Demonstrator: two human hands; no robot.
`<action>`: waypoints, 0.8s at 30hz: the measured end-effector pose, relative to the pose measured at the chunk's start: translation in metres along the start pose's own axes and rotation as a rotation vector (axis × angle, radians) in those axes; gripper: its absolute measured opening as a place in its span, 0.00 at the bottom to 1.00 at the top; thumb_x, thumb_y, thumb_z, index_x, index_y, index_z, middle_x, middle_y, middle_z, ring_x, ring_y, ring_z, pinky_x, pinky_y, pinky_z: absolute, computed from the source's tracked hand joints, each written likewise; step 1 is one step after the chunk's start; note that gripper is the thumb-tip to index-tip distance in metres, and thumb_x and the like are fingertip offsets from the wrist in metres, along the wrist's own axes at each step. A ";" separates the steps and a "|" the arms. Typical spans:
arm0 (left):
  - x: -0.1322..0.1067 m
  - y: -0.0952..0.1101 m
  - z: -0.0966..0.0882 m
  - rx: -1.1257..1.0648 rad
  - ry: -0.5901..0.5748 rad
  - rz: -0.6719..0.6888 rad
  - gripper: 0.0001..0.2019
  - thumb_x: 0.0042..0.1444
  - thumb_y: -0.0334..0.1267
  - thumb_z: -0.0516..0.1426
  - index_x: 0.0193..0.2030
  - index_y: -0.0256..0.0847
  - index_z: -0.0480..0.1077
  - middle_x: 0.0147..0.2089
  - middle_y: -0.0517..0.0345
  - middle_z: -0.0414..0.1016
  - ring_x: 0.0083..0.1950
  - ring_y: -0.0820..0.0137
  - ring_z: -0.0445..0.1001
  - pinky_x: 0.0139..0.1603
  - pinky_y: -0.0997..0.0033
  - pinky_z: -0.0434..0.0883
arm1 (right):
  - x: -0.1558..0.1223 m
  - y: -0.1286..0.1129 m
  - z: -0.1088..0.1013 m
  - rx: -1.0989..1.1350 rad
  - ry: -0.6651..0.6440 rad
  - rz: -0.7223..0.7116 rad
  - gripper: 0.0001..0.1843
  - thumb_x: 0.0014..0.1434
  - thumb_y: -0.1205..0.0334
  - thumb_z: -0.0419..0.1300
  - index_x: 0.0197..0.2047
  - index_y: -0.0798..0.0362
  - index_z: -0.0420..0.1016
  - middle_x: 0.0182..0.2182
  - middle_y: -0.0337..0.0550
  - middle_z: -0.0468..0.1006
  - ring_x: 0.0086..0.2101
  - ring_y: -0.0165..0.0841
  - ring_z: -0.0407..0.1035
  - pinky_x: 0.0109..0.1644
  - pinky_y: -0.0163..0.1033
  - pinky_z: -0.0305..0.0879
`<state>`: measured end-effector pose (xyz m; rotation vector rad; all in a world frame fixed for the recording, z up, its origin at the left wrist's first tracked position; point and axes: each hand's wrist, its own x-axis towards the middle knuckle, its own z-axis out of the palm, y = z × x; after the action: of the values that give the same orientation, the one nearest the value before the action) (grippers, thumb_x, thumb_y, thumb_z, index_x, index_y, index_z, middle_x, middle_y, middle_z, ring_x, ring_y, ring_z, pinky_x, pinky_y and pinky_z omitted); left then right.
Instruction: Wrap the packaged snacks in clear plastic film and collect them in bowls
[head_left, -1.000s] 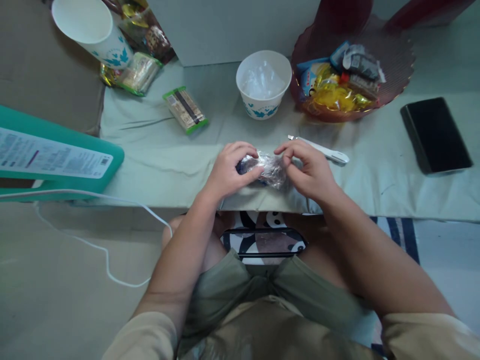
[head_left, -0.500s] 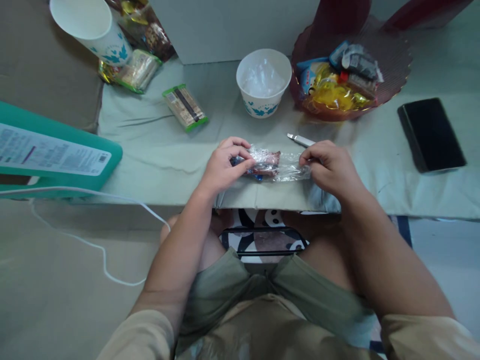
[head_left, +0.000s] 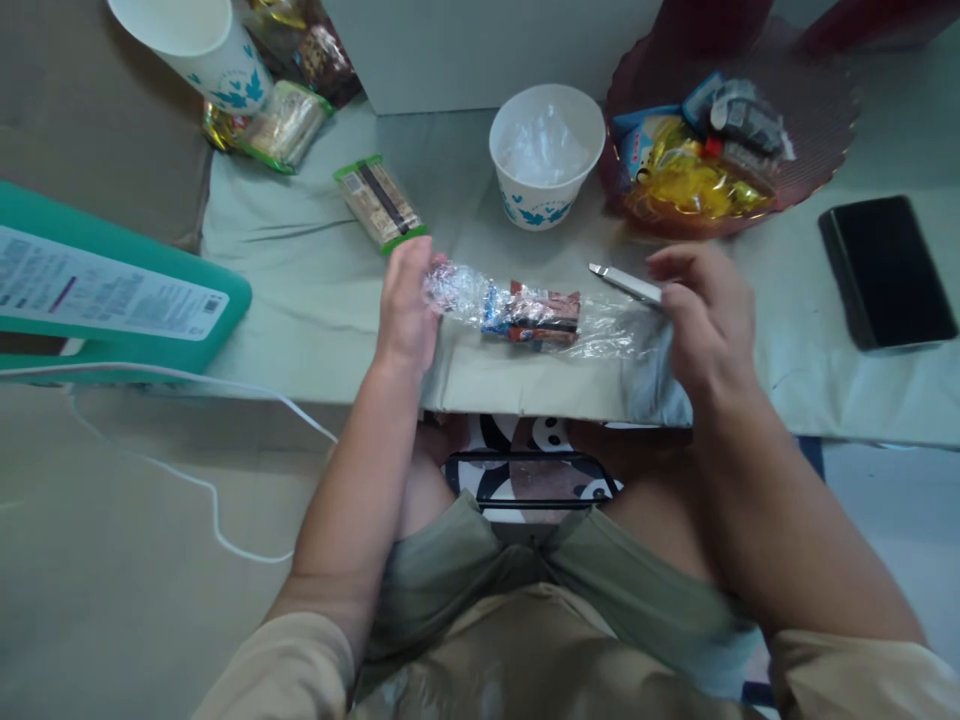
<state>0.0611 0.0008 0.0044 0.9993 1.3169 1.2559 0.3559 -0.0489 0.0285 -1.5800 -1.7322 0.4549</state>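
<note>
A small snack packet, red-brown with a blue end, is wrapped in clear plastic film in front of me. My left hand is closed at the crumpled left end of the film; its fingertips are partly hidden. At the film's right end, my right hand has its thumb and forefinger apart, beside the handle of a slim silver cutter knife. Whether the hand touches the knife or the film is unclear. Beyond the film stands a white paper cup with clear plastic inside.
A reddish glass bowl of wrapped snacks stands back right, a black box-like object at right. Back left are a green-edged biscuit packet, another paper cup and more packets. A teal container and white cable are left.
My left hand has moved left to the film's end, uncovering the snack packet. My right hand has opened and shifted right. The knife keeps its place on the table; the view has shifted slightly.
</note>
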 end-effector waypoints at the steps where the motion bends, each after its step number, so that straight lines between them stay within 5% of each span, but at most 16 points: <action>1: -0.003 0.003 0.004 0.071 -0.029 0.047 0.22 0.52 0.58 0.66 0.45 0.46 0.72 0.47 0.55 0.76 0.47 0.66 0.76 0.45 0.66 0.74 | -0.001 -0.003 0.002 -0.021 -0.038 -0.072 0.18 0.58 0.61 0.56 0.51 0.49 0.78 0.49 0.51 0.81 0.51 0.47 0.75 0.55 0.54 0.70; 5: -0.013 0.009 0.017 0.377 -0.137 0.123 0.09 0.49 0.40 0.67 0.36 0.42 0.74 0.34 0.59 0.75 0.34 0.72 0.71 0.35 0.72 0.69 | -0.001 -0.006 0.015 -0.121 -0.191 -0.243 0.12 0.61 0.57 0.61 0.45 0.49 0.80 0.48 0.52 0.83 0.50 0.49 0.75 0.56 0.55 0.69; 10: -0.008 0.007 0.014 0.428 -0.065 0.132 0.02 0.55 0.35 0.60 0.32 0.42 0.72 0.27 0.62 0.70 0.26 0.74 0.63 0.28 0.73 0.63 | 0.018 -0.006 0.023 -0.234 -0.022 -0.061 0.14 0.69 0.55 0.54 0.39 0.48 0.80 0.39 0.50 0.84 0.43 0.45 0.77 0.49 0.50 0.70; 14: -0.006 0.010 0.008 0.551 -0.049 0.190 0.06 0.58 0.39 0.60 0.32 0.42 0.73 0.29 0.61 0.71 0.30 0.73 0.66 0.33 0.72 0.67 | 0.035 -0.007 0.024 -0.279 -0.022 -0.038 0.16 0.70 0.56 0.51 0.42 0.47 0.80 0.41 0.50 0.84 0.44 0.44 0.77 0.49 0.49 0.69; 17: -0.011 0.015 0.006 0.697 -0.132 0.305 0.09 0.51 0.44 0.67 0.35 0.42 0.77 0.40 0.56 0.76 0.42 0.68 0.74 0.48 0.66 0.73 | 0.039 -0.006 0.022 -0.321 -0.015 -0.051 0.17 0.71 0.56 0.49 0.44 0.47 0.80 0.43 0.50 0.84 0.44 0.44 0.76 0.51 0.50 0.68; 20: -0.015 0.016 0.008 0.808 -0.201 0.427 0.10 0.46 0.41 0.69 0.35 0.43 0.80 0.51 0.52 0.79 0.53 0.62 0.76 0.61 0.60 0.71 | 0.036 -0.010 0.017 -0.383 0.162 -0.043 0.17 0.72 0.53 0.51 0.45 0.47 0.80 0.44 0.50 0.83 0.47 0.47 0.74 0.55 0.55 0.66; 22: -0.016 0.017 0.009 0.839 -0.197 0.443 0.02 0.51 0.38 0.65 0.30 0.43 0.79 0.46 0.54 0.82 0.51 0.63 0.77 0.61 0.60 0.72 | 0.029 -0.017 0.013 -0.401 0.284 -0.069 0.16 0.71 0.53 0.52 0.45 0.48 0.81 0.44 0.50 0.82 0.50 0.50 0.72 0.57 0.59 0.62; 24: -0.016 0.018 0.008 0.800 -0.174 0.402 0.08 0.54 0.36 0.62 0.25 0.43 0.77 0.38 0.56 0.83 0.45 0.65 0.79 0.56 0.62 0.74 | 0.019 -0.026 0.012 -0.379 0.228 -0.158 0.15 0.70 0.55 0.53 0.48 0.48 0.80 0.46 0.51 0.81 0.52 0.50 0.71 0.59 0.60 0.61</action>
<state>0.0701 -0.0117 0.0250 1.9656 1.5555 0.8771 0.3298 -0.0327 0.0435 -1.6583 -1.8176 -0.1372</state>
